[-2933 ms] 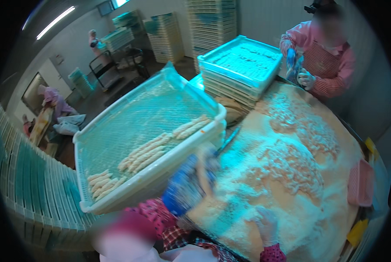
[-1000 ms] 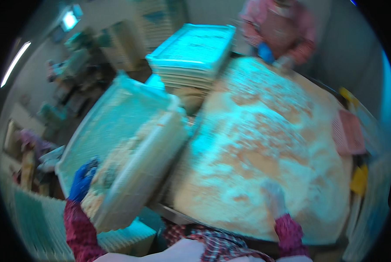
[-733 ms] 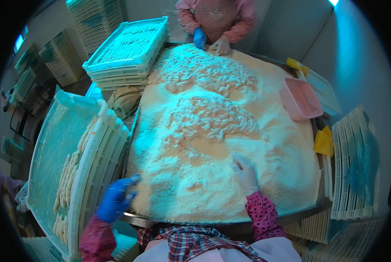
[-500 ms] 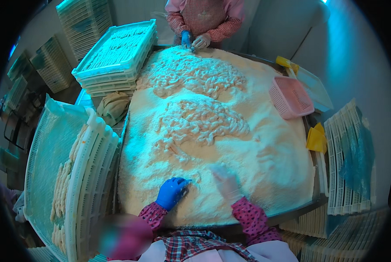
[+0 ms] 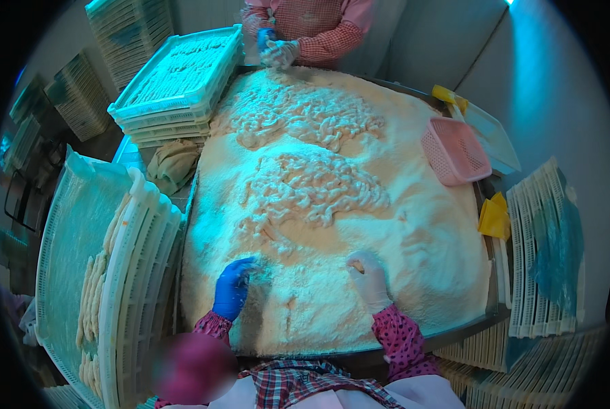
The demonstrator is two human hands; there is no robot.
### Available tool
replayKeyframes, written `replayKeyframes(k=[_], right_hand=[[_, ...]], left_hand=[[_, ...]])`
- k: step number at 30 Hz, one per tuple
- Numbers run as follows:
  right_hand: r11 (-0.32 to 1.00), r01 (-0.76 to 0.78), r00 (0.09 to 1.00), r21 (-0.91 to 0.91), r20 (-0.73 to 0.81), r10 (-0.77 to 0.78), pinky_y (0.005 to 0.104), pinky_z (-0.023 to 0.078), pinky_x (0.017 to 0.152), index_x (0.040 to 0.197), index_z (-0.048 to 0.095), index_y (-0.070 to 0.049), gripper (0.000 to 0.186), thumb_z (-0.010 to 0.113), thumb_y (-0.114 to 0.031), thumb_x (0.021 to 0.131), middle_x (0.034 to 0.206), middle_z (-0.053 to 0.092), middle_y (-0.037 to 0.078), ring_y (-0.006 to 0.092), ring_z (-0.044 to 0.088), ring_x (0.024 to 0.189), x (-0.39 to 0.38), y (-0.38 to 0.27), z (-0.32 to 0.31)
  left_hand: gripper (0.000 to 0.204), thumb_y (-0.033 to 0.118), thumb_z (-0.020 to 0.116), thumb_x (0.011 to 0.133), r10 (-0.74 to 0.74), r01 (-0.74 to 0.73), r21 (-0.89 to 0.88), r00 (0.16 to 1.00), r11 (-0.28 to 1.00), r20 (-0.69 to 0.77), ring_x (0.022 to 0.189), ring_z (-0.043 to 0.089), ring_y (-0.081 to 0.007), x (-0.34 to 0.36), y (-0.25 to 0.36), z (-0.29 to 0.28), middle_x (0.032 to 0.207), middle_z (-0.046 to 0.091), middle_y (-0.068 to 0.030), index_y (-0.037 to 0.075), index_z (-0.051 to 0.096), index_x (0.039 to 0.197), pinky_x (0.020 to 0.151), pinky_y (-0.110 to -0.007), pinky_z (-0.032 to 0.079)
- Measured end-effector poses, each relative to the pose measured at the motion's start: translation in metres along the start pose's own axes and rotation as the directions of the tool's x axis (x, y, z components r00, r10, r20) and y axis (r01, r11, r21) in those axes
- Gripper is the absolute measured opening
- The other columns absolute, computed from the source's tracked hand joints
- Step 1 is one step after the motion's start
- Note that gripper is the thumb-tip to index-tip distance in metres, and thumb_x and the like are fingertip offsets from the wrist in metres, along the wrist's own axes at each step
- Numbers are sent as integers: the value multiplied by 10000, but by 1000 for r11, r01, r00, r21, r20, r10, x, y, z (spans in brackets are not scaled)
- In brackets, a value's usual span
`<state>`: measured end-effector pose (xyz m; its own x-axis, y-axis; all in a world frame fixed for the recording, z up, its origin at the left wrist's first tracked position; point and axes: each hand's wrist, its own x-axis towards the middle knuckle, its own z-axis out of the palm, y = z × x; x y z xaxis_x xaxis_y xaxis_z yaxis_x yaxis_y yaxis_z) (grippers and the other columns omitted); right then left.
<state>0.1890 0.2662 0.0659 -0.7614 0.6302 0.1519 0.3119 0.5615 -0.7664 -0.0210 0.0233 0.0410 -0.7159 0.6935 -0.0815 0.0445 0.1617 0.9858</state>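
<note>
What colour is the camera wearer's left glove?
Blue; the left glove shows best in the head view.

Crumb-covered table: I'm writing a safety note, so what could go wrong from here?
The left hand or right hand could sweep loose crumbs over the near edge of the table, since they reach it. The pink basket sits by the right edge and might get knocked off.

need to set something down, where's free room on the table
Loose pale crumb is strip-free between the white-gloved right hand and the table's dark right rim, nearer than the pink perforated plastic basket, and between that hand and the blue-gloved left hand. Pale crumb-coated strips crowd the middle and far end.
</note>
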Motion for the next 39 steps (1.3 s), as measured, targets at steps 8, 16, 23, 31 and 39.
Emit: replayKeyframes(k=[8,16,23,31,39], right_hand=[[899,-270,962,344,145,233,251,438,685,952,617,-57,169,663,-84,792,864,591,15,107,549,776,-19,-34,37],[966,-187,979,178,117,168,292,472,690,965,617,-48,213,672,-104,767,843,611,93,210,599,754,-31,-31,34],[943,-184,971,276,200,130,302,483,795,1081,613,-41,288,643,-96,799,1024,635,110,228,622,925,-38,-48,31],[895,413,909,170,-9,-417,465,309,1041,1300,470,-37,457,414,-304,932,1352,451,139,283,397,1280,-59,-113,57],[900,393,882,-187,-200,-427,497,94,1105,1380,404,-168,477,314,-378,962,1466,291,112,317,224,1367,-22,-97,67]], left_hand=[[314,170,648,838,116,-131,207,990,970,85,846,610,-227,-41,-14,60,911,626,-102,76,589,1131,736,-323,486],[369,201,459,942,-100,440,-898,894,-2,438,958,552,-217,-38,-8,58,1139,557,-90,45,441,1277,818,-355,478],[418,276,406,967,-222,339,-935,908,-103,354,1245,389,-259,-47,8,79,1382,383,-105,110,392,1350,1026,-435,338],[548,392,329,968,305,468,-872,859,-145,410,1349,269,-264,-33,15,83,1478,262,-104,122,243,1436,1105,-461,204],[580,362,358,960,113,19,-925,991,381,67,1364,226,-254,-41,21,134,1488,225,-115,110,183,1452,1112,-434,171]])
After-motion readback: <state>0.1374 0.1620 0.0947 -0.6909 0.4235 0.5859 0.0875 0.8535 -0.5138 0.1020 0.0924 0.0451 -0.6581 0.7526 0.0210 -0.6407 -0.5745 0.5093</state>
